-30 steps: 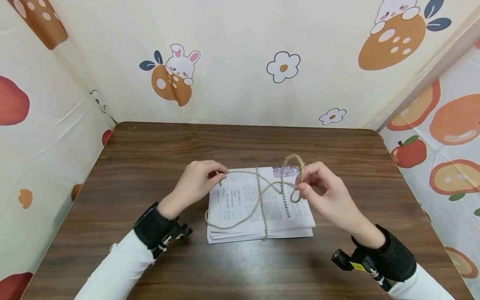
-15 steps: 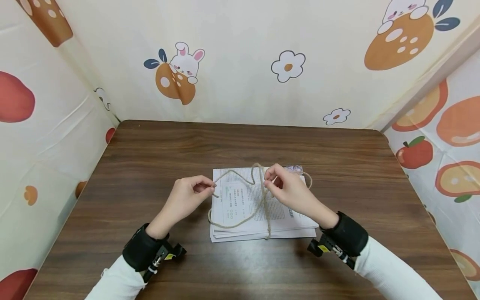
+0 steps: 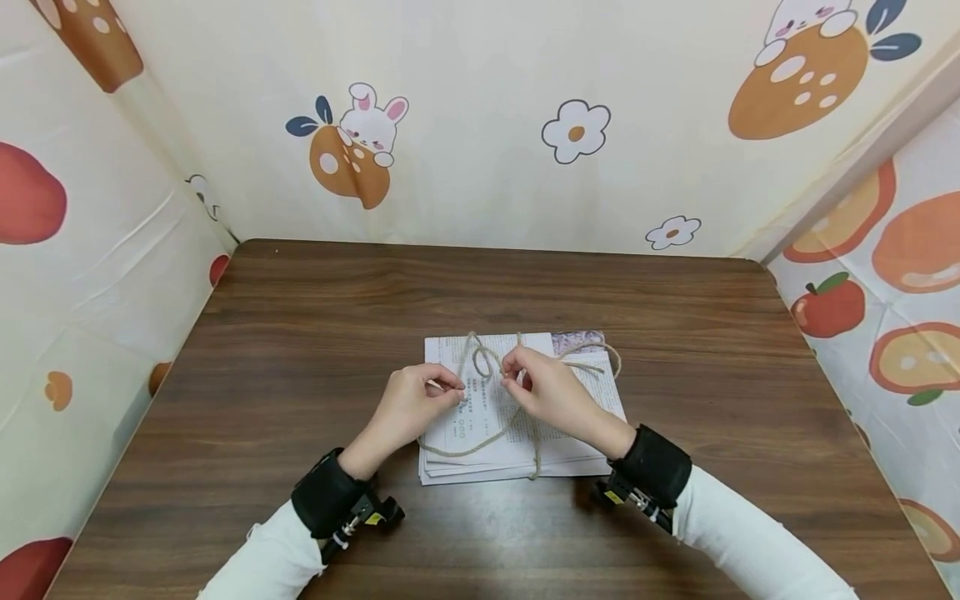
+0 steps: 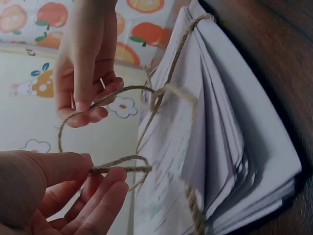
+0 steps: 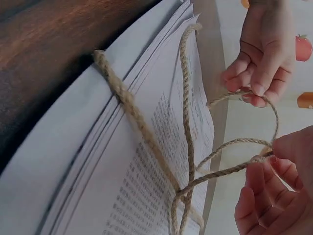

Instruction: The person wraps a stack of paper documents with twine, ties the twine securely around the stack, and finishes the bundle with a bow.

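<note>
A stack of folded newspapers [image 3: 452, 421] lies on the table with twine [image 3: 468, 452] wrapped round and across it. Over the stack's left part, my left hand [image 3: 420, 402] pinches the twine between thumb and fingertips. My right hand [image 3: 551, 392] pinches another part of it, a short way to the right. In the left wrist view a curved length of twine [image 4: 133, 88] runs between both hands. The right wrist view shows strands of twine [image 5: 215, 173] crossing above the printed top sheet. One loose twine end lies toward the stack's right side.
The dark wooden table [image 3: 360, 292] extends round the stack. A patterned cloth wall [image 3: 465, 167] rises behind it, with more printed cloth left and right. Black wristbands [image 3: 651, 467] with small cameras sit on both wrists.
My right hand has moved left across the stack, bringing twine with it. The left hand shifted left and nearer, then back to the right. Both hands are now closer together.
</note>
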Available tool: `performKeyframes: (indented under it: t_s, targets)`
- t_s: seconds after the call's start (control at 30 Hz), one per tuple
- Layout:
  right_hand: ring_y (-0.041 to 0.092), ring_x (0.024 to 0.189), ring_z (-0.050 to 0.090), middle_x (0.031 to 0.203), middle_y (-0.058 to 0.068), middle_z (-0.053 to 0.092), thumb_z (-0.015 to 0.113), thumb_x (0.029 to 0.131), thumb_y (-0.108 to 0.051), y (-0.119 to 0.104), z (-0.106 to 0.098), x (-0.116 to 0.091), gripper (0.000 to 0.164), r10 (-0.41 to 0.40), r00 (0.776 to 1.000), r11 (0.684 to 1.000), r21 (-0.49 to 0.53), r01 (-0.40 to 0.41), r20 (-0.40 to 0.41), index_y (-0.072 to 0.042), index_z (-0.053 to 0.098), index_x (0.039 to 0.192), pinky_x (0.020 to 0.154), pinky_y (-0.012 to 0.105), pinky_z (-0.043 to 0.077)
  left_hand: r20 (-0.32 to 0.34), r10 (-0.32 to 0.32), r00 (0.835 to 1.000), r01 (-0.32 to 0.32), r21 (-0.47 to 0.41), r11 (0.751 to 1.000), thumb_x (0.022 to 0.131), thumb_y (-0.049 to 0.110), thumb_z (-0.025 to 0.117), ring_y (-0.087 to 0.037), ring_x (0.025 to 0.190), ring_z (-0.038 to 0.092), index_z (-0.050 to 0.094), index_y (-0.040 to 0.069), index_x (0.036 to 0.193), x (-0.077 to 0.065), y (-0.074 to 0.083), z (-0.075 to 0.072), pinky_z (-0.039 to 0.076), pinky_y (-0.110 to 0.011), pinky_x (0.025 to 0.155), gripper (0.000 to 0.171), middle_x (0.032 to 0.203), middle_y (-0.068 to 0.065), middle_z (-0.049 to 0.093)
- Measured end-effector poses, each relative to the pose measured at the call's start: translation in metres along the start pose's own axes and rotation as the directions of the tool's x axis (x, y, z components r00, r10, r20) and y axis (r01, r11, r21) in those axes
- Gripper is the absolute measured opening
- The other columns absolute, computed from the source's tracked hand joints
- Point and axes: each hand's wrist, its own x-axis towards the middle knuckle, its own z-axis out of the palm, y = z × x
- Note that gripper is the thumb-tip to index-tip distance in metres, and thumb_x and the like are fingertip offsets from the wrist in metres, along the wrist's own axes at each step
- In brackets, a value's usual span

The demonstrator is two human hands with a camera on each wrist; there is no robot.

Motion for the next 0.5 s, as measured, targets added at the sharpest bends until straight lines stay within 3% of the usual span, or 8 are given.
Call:
performKeyframes:
  t_s: [0.33, 0.5]
  targets:
    - [0.005, 0.066, 0.051, 0.08, -0.006, 0.055, 0.064, 0.082, -0.006, 0.01, -0.016, -0.02, 0.013, -0.004, 0.999, 1.0, -0.002, 0.003, -0.042, -0.013, 0.054, 0.089, 0.057, 0.02, 0.042, -0.005, -0.018, 1.0, 0.018, 0.082, 0.996, 0.075, 0.011, 0.071, -0.004, 0.058, 0.056, 0.064, 0.019, 0.07, 0.008, 0.003, 0.015, 0.046, -0.025, 0.06, 0.011, 0.065, 0.008, 0.061]
    - [0.005, 0.065, 0.052, 0.079, -0.007, 0.054, 0.065, 0.081, -0.008, 0.015, -0.02, -0.03, 0.012, -0.036, 0.999, 0.999, -0.023, 0.036, -0.04, -0.013, 0.056, 0.087, 0.057, 0.019, 0.041, -0.004, 0.015, 1.0, -0.014, 0.14, 0.99, 0.072, 0.009, 0.072, -0.005, 0.056, 0.053, 0.063, 0.018, 0.067, 0.013, 0.005, 0.021, 0.043, -0.024, 0.057, 0.014, 0.062, 0.007, 0.06]
